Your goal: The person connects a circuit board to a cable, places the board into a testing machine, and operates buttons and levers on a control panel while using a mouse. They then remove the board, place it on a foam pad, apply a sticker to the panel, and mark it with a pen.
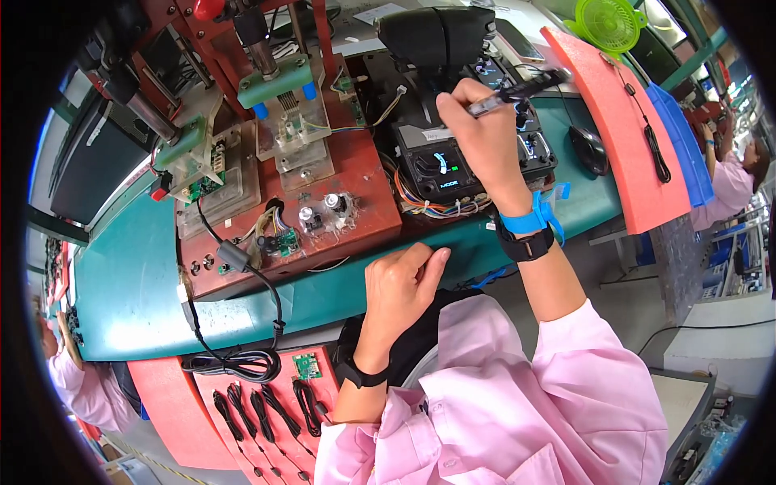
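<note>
My right hand (pixel 482 137), wearing a blue strap and a black band, holds a dark pen (pixel 505 95) above a black control console (pixel 420 166). The console has lit dials and a white label, and a big black handle (pixel 436 36) rises behind it. Bundled coloured wires run along its near edge. At the front edge of the green table my left hand (pixel 396 293) is loosely curled, with nothing visible in it. Left of the console stands a red test fixture (pixel 347 234) with clear plates, knobs and a small circuit board on it.
A black mouse (pixel 588 151) lies right of the console, beside a pink foam board (pixel 626 137) bearing a cable. Coiled black cables and a green circuit board (pixel 307 365) lie on another pink foam sheet (pixel 174 412) at lower left. Other people in pink sit at both sides.
</note>
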The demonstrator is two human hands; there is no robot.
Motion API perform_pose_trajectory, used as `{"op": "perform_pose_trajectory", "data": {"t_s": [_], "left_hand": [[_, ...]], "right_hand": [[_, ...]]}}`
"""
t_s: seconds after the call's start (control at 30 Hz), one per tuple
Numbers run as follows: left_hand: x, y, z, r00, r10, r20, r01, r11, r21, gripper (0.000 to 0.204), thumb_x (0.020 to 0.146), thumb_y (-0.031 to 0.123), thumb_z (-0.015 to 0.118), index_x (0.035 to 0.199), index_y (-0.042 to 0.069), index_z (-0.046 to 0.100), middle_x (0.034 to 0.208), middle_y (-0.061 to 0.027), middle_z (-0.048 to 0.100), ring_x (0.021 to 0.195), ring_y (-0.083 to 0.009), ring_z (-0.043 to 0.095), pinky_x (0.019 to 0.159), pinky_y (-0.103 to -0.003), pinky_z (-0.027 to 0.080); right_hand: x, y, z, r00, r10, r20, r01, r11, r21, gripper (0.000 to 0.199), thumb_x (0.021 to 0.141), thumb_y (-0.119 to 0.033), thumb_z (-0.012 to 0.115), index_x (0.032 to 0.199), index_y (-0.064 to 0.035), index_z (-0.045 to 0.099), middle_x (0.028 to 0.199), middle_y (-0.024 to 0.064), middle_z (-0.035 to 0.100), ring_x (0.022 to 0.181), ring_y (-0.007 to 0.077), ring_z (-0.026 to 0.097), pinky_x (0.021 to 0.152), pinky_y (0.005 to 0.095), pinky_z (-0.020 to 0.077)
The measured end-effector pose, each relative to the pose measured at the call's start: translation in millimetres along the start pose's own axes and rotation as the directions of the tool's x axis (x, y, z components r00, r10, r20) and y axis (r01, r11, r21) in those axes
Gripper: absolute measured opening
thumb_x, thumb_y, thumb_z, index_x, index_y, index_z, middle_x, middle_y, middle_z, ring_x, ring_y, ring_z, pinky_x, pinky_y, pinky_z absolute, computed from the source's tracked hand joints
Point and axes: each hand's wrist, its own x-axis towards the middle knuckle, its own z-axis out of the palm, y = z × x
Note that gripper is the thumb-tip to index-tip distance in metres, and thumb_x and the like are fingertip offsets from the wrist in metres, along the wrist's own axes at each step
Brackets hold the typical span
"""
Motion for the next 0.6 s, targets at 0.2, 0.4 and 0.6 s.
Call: {"op": "perform_pose_trajectory", "data": {"t_s": [0.2, 0.4, 0.6], "left_hand": [[-1.9, -2.5, 2.9, 1.000, -0.016, -0.021, 0.016, 1.000, 0.011, 0.028, 0.080, 0.015, 0.060, 0.060, -0.002, 0.051, 0.047, -0.0091, 0.047, 0.039, -0.0155, 0.038, 0.040, -0.026, 0.032], [-2.3, -1.7, 6.0, 1.000, 0.000, -0.030, 0.003, 0.995, 0.101, 0.030, 0.081, 0.018, 0.059, 0.060, -0.003, 0.051, 0.047, -0.0077, 0.046, 0.041, -0.0108, 0.037, 0.041, -0.024, 0.030], [-3.5, -1.1, 6.7, 0.999, -0.016, -0.041, 0.024, 0.982, 0.190, 0.029, 0.081, 0.018, 0.059, 0.061, -0.002, 0.052, 0.046, -0.0073, 0.045, 0.041, -0.0104, 0.036, 0.041, -0.025, 0.030]], "right_hand": [[-7.6, -10.5, -40.2, 0.996, -0.043, -0.072, 0.061, 0.961, 0.270, 0.011, 0.075, -0.011, 0.057, 0.078, -0.0002, 0.056, 0.066, -0.0016, 0.051, 0.061, 0.0058, 0.043, 0.056, 0.0219, 0.0354], [-4.5, 52.3, -156.8, 1.000, -0.019, -0.018, 0.015, 0.978, -0.210, 0.014, 0.070, -0.012, 0.061, 0.078, -0.0008, 0.058, 0.070, 0.0051, 0.057, 0.063, 0.0109, 0.052, 0.058, 0.0239, 0.0406], [-3.7, 103.8, -163.4, 0.881, 0.418, 0.224, -0.115, 0.646, -0.755, 0.020, 0.068, -0.018, 0.064, 0.066, 0.0005, 0.057, 0.070, 0.0162, 0.060, 0.066, 0.0293, 0.059, 0.058, 0.0375, 0.0446]]}}
